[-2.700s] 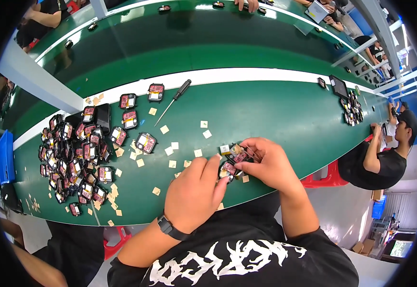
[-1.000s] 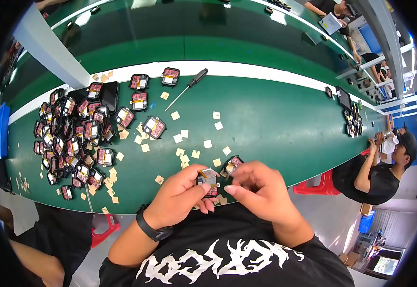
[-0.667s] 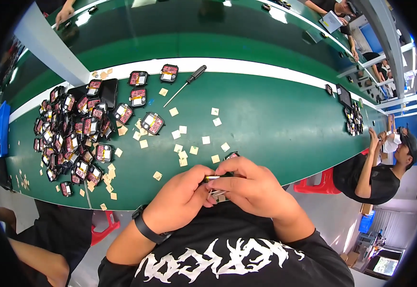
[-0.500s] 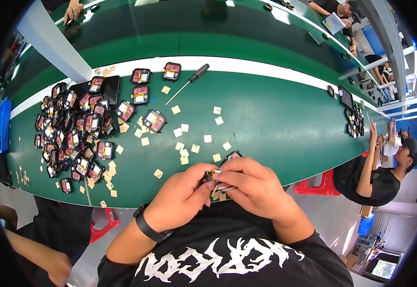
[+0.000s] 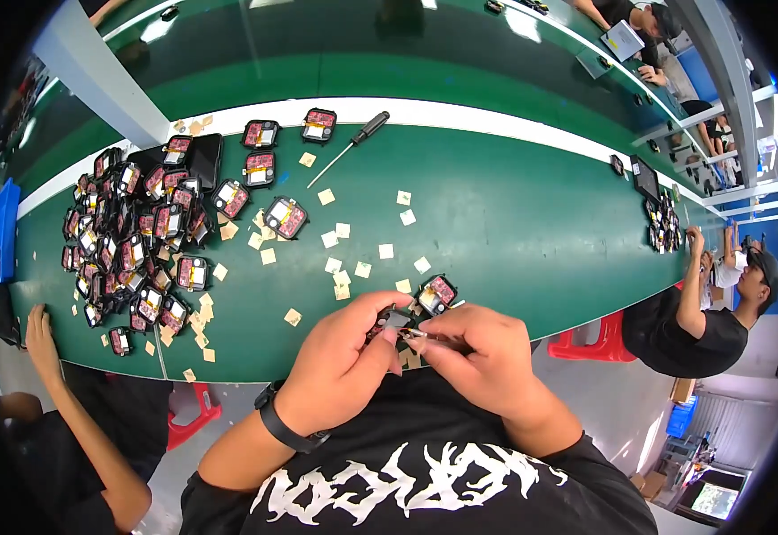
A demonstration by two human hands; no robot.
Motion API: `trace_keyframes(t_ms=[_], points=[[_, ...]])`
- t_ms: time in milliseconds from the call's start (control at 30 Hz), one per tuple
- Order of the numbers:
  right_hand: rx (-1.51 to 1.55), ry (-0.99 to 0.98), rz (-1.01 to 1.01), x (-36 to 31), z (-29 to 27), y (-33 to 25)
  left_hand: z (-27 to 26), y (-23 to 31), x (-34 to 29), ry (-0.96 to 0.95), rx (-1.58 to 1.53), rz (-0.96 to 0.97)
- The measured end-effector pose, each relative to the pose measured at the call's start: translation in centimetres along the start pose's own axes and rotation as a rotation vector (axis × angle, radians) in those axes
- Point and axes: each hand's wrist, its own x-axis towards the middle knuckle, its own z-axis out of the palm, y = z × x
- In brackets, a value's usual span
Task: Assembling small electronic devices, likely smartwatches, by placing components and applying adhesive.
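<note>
At the near edge of the table, my left hand [image 5: 346,357] grips a small black device casing [image 5: 394,323] between thumb and fingers. My right hand [image 5: 478,357] is closed in a pinch at the casing's right side. A thin, light-coloured sliver shows by its fingertips, too small to name. Just beyond my hands lies another casing with a red circuit board [image 5: 437,294]. Small cream square pads [image 5: 403,286] are scattered around, a few of them partly under my hands.
A heap of similar black casings [image 5: 130,234] covers the left of the green table [image 5: 514,223]. Several single casings and a screwdriver [image 5: 349,148] lie toward the back. Co-workers sit left and right; one person's hand [image 5: 41,343] rests at the far-left table edge.
My hands have turned the casing, so more of its dark face shows. My right hand shifted slightly lower, uncovering the casing beyond. The left co-worker's hand has come onto the table edge.
</note>
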Motion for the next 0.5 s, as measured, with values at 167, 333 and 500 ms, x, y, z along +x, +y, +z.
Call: trace_keyframes(t_ms=[167,333,500], points=[[0.268,0.001,0.364,0.0,0.2,-1.2,0.1,-0.5,-0.1,0.014,0.153,0.108],[0.298,-0.057,0.434,-0.4,0.6,-1.3,0.1,-0.6,-0.1,0.062,0.308,0.214],[0.230,-0.010,0.389,-0.1,1.0,-1.5,0.1,-1.4,-0.1,0.068,0.376,0.272]])
